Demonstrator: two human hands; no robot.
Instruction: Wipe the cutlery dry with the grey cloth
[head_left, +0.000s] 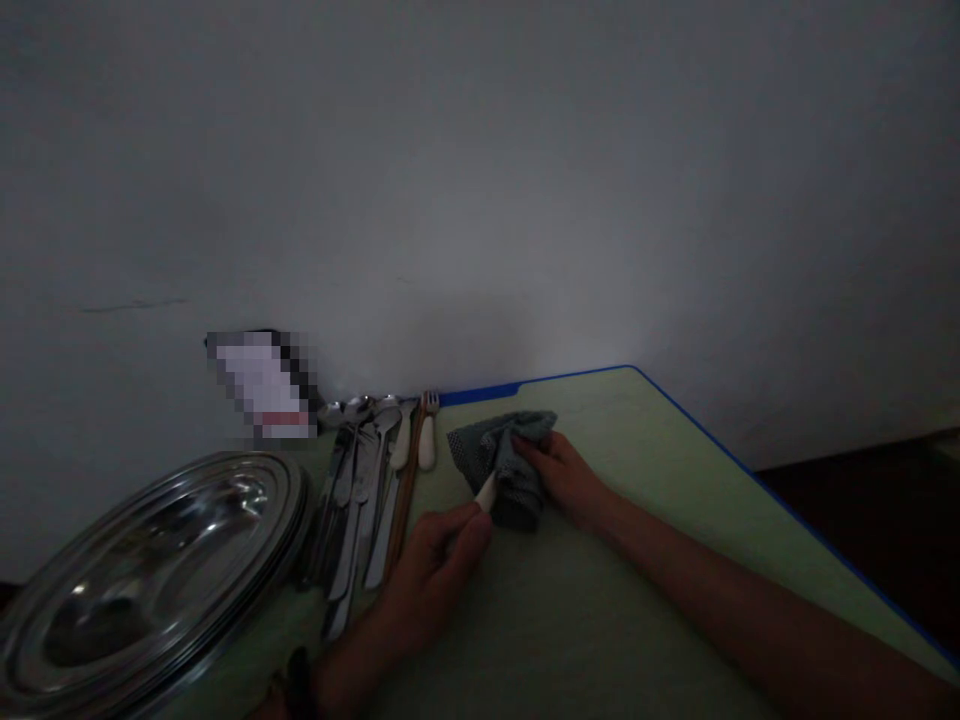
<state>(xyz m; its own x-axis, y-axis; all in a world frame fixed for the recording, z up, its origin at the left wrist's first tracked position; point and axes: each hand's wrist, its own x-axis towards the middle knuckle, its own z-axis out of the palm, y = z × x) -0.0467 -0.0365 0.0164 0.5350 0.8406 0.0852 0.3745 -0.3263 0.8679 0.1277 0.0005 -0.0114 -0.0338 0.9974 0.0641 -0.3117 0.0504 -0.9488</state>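
My left hand point(435, 575) is closed round the white handle of a utensil point(486, 493); the utensil's other end is buried in a grey cloth point(499, 460). My right hand point(559, 475) grips that cloth, bunched around the utensil, just above the pale green table point(637, 560). What kind of utensil it is stays hidden by the cloth.
A row of metal cutlery point(360, 500), with chopsticks and a white-handled fork point(427, 435), lies left of my hands. Stacked oval steel plates point(150, 570) sit at the near left. A blurred-out box point(262, 385) leans by the wall. The table's blue edge point(750, 475) runs along the right.
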